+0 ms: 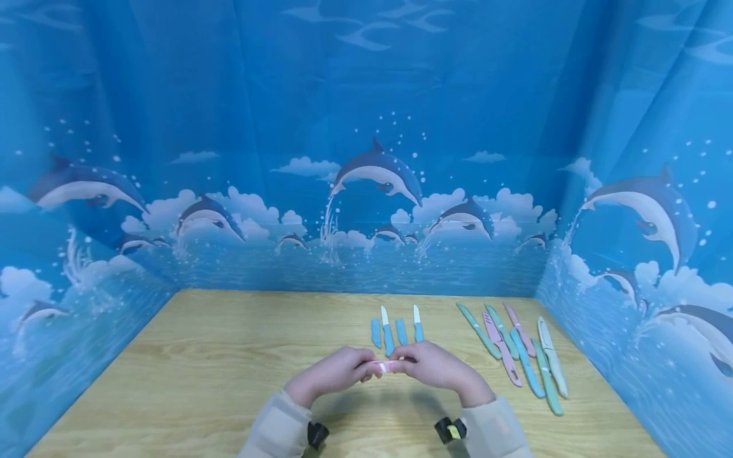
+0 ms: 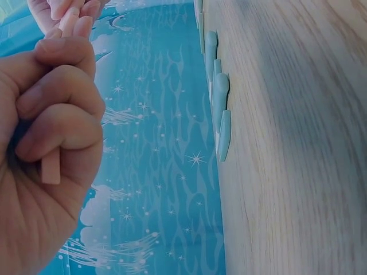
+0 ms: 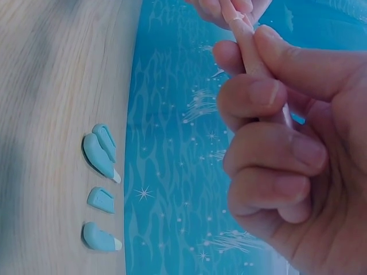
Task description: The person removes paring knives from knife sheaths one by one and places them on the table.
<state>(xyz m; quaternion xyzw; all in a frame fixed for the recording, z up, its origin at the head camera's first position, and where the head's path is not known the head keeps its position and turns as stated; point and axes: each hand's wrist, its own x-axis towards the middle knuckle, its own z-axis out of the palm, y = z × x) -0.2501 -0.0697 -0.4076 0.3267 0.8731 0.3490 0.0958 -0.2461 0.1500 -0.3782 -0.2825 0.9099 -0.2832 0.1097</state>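
Observation:
Both hands hold a pink knife (image 1: 392, 366) between them, above the table; a short white band of it shows in the middle. My left hand (image 1: 339, 371) grips one end, and a flat pink tip (image 2: 51, 167) sticks out below its curled fingers. Around the other end curl the fingers of my right hand (image 3: 269, 143), with the thumb pressed along the pink handle (image 3: 250, 54). Most of the blade is hidden. Just beyond the hands lie two blue knives (image 1: 387, 334) with bare white blades, beside two blue sheaths (image 1: 375, 333).
On the right of the wooden table (image 1: 229, 356) lies a loose group of several knives, among them a pink one (image 1: 504, 350), a green one (image 1: 548, 378) and a white one (image 1: 552, 356). A blue dolphin curtain (image 1: 286, 254) encloses the table's back and sides.

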